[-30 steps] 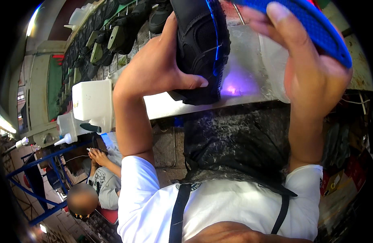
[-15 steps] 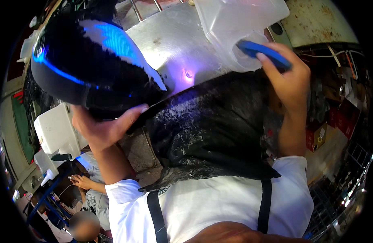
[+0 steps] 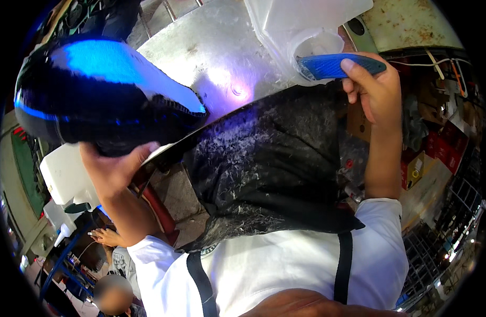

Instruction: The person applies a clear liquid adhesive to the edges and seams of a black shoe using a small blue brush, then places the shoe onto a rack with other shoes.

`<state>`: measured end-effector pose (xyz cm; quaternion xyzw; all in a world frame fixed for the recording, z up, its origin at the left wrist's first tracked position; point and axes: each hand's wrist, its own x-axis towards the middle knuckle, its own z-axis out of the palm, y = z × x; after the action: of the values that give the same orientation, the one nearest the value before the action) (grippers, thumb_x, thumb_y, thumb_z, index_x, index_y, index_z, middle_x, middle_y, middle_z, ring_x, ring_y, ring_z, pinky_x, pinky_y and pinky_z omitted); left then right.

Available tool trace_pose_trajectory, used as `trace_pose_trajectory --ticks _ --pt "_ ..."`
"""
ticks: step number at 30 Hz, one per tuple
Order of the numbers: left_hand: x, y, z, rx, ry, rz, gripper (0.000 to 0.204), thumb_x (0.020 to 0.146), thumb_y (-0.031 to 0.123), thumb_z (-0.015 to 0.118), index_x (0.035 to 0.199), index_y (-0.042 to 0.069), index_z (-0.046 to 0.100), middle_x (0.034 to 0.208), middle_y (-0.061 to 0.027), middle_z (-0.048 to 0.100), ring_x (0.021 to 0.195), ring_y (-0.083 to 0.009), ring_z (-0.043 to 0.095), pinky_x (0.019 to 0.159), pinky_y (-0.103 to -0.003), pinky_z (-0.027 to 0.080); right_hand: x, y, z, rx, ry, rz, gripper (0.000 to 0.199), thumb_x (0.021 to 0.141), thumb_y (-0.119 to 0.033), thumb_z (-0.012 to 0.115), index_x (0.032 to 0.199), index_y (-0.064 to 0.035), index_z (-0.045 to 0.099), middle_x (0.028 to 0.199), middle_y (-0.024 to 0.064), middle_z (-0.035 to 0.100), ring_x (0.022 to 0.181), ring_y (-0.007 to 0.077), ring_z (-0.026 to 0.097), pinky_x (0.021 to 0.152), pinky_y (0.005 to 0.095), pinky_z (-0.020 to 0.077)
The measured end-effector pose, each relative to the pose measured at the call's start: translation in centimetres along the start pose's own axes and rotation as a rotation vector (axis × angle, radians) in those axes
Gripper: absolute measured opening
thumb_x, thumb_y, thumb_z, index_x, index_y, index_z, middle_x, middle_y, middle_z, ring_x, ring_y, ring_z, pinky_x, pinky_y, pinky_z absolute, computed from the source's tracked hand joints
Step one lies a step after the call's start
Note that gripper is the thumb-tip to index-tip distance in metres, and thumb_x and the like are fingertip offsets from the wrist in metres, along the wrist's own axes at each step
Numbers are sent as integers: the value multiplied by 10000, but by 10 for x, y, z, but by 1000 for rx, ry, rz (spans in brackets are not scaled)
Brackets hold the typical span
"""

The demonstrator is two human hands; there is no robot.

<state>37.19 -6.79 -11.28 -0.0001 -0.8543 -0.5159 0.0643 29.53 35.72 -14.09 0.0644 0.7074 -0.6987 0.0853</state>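
Shoe (image 3: 105, 95) at upper left, black with a broad pale face (image 3: 111, 63) lit blue, firmly in the grip of the left hand (image 3: 113, 169). Lies just beyond that hand, away from the body, with thumb along the near side and fingers out of sight behind. Runs lengthwise from left to right, rounded end at far left, narrower end slanting slightly down toward the middle of the desk (image 3: 200, 58). Shows the pale face on the far side, away from that hand.

Blue tool (image 3: 332, 66) well apart on the right, pinched between thumb and fingers of the right hand (image 3: 377, 87). Lies nearly level, long axis also left to right, free end pointing left toward the narrow end of the shoe. Reaches the mouth of a clear cup (image 3: 335, 39) with that end; cannot tell, from so steep a view, whether dipped inside or only resting across the rim.

Between shoe and tool, a stretch of metal desk with a purple glow (image 3: 236, 91) on it. Nearest to the shoe by far: the left hand, in contact. Nearest to the cup: the right hand, just to its right. Lower down, between both hands, a black apron (image 3: 264, 169) flecked with pale scraps.
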Motion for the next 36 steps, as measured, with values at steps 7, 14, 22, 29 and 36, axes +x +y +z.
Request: trace_pose_trajectory --ticks 7,14,22,29,36 --pt "45 -3 -4 -407 -175 66 1259 606 196 859 1581 -38 97 1484 -234 432 1326 -296 498 1132 -396 358 -8 8 -14 138 13 32 257 900 -116 700 1048 75 614 793 104 659 583 131 606 445 229 435" --pt "38 -7 36 -730 -279 -59 1173 647 403 750 1565 -59 186 1570 -227 328 1440 -278 377 1193 -348 228 -26 7 79 882 -336 -30 318 938 -198 628 1085 84 625 798 188 680 592 239 645 519 354 545" --pt "35 7 51 -760 -309 -64 1196 621 401 751 1557 -80 183 1589 -238 288 1466 -292 332 1204 -348 187 -35 7 96 463 -465 -548 383 929 -110 700 1235 93 593 1045 232 714 865 272 736 786 380 624" --pt "31 10 45 -747 -335 -43 1199 609 376 755 1555 -88 181 1587 -242 290 1461 -297 340 1200 -345 195 -15 -34 62 187 -778 -839 366 877 -146 739 1156 73 648 969 238 708 688 239 701 629 317 588" --pt "40 8 44 -724 -410 15 1181 624 358 784 1557 -72 202 1567 -235 333 1437 -294 381 1188 -350 228 9 -55 54 -261 -669 -1029 311 856 -103 720 1105 72 654 1053 228 695 737 183 691 675 287 574"
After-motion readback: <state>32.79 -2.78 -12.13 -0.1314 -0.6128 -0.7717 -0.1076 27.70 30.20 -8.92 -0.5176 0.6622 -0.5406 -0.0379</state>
